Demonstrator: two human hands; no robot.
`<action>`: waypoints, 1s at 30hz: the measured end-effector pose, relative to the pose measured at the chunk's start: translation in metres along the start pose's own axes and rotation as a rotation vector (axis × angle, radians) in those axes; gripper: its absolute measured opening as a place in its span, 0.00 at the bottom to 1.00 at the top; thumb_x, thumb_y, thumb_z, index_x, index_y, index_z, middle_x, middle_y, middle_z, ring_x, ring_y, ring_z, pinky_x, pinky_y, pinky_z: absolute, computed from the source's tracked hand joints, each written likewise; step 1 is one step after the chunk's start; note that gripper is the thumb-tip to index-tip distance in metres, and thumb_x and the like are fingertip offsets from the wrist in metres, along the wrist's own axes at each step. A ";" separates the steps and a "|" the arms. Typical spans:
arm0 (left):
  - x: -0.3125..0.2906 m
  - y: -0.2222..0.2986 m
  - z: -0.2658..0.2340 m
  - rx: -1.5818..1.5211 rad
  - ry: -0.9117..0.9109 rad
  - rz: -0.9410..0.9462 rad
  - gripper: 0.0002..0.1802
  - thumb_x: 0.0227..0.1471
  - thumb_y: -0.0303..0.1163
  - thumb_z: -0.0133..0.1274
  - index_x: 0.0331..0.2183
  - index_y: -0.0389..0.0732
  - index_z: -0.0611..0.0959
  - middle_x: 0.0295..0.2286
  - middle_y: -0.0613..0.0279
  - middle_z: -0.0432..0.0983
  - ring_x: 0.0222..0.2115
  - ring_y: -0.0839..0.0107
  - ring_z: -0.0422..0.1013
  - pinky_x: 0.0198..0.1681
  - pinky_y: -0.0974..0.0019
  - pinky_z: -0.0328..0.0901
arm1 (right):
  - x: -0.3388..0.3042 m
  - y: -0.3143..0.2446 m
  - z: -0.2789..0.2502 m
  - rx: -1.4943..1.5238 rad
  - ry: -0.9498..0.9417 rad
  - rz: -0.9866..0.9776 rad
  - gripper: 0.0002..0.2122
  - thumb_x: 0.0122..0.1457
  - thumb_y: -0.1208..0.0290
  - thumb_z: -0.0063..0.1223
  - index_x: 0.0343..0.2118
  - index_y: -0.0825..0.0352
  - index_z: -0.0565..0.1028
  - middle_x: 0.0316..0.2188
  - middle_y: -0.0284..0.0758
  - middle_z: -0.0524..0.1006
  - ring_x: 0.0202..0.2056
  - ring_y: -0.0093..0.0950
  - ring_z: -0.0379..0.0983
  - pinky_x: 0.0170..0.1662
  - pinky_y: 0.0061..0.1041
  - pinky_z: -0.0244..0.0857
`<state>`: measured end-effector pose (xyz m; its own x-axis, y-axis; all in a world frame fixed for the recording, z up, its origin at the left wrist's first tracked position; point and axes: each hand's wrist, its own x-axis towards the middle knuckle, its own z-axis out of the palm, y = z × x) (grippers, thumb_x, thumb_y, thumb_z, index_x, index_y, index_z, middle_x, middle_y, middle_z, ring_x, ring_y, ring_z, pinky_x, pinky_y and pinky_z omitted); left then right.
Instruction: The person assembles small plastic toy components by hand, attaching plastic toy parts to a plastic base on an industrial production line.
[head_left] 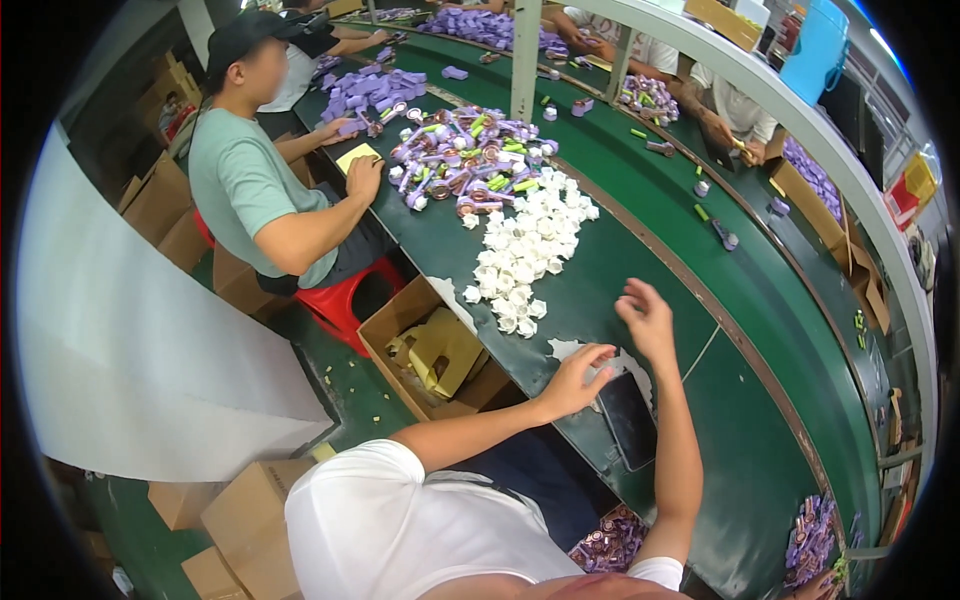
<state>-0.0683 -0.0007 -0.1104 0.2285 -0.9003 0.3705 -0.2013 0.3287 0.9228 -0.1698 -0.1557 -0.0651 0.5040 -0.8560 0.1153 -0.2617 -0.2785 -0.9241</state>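
My left hand [578, 384] hovers just above the table's near edge, thumb and fingers apart, with nothing seen in it. Beside its fingertips lies a dark smartphone [628, 422] on a torn whitish patch [640, 375] of the tabletop. My right hand [648, 318] is raised farther out, its fingers loosely curled and apart, and no object shows in it. Ahead and to the left of both hands spreads a heap of small white plastic caps [525, 255]. Behind them is a bigger heap of purple, white, green and brown plastic parts [465, 155].
A person in a green shirt [245, 190] sits at the left on a red stool [340, 305]. An open carton [420, 350] stands below the table edge. The green conveyor belt [790, 330] curves past on the right, beyond a metal rail. Purple parts [810, 540] lie at lower right.
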 end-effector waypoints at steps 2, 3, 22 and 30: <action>0.003 0.003 -0.001 0.051 -0.053 0.047 0.18 0.55 0.30 0.53 0.46 0.32 0.75 0.38 0.50 0.75 0.40 0.60 0.73 0.47 0.63 0.66 | 0.012 -0.008 0.025 -0.158 -0.143 -0.127 0.22 0.52 0.78 0.59 0.53 0.69 0.71 0.49 0.42 0.74 0.43 0.29 0.76 0.42 0.24 0.72; 0.001 0.003 0.001 0.026 -0.077 0.037 0.15 0.54 0.29 0.53 0.43 0.31 0.77 0.38 0.49 0.75 0.41 0.56 0.73 0.47 0.60 0.66 | 0.018 -0.013 0.036 -0.232 -0.193 -0.209 0.22 0.50 0.80 0.59 0.52 0.68 0.72 0.46 0.40 0.74 0.41 0.28 0.76 0.39 0.24 0.72; 0.004 0.003 0.001 0.114 -0.217 0.159 0.10 0.53 0.28 0.54 0.36 0.31 0.78 0.33 0.49 0.74 0.38 0.50 0.70 0.43 0.55 0.66 | 0.084 -0.007 0.081 -0.532 -0.184 -0.313 0.14 0.49 0.78 0.60 0.41 0.61 0.78 0.49 0.41 0.69 0.40 0.43 0.75 0.44 0.37 0.70; 0.002 -0.002 0.003 0.120 -0.215 0.147 0.11 0.52 0.27 0.54 0.38 0.32 0.78 0.35 0.51 0.76 0.39 0.52 0.70 0.44 0.56 0.66 | 0.060 0.001 0.053 -0.553 -0.082 -0.393 0.11 0.50 0.82 0.58 0.38 0.66 0.78 0.38 0.40 0.73 0.27 0.33 0.75 0.34 0.30 0.70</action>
<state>-0.0702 -0.0043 -0.1117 -0.0161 -0.8894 0.4569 -0.3315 0.4358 0.8367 -0.0963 -0.1849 -0.0786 0.7025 -0.6164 0.3558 -0.4180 -0.7620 -0.4947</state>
